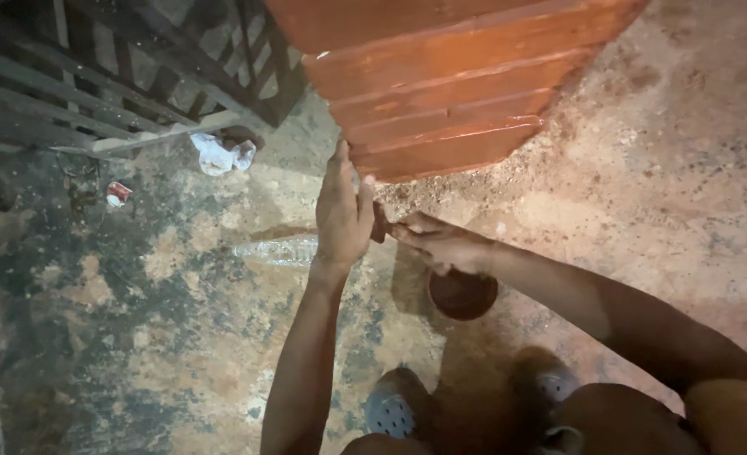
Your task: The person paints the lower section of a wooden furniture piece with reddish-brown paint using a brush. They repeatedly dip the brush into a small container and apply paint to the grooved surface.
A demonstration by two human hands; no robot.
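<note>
A stack of reddish-brown ribbed panels [441,80] leans at the top middle of the head view. My left hand [342,211] is raised flat against its lower left corner, fingers together and touching the edge. Just to the right, my right hand [441,244] is closed around a small dark tool or brush whose end pokes out toward my left hand. Below my right hand sits a small round dark-red bowl [462,293] on the stained concrete floor.
A dark metal grille [120,76] fills the upper left. A crumpled white rag [222,154] and a small red-and-white scrap [118,194] lie on the floor near it. A clear plastic bottle [276,249] lies left of my wrist. My grey perforated shoes [390,409] stand below.
</note>
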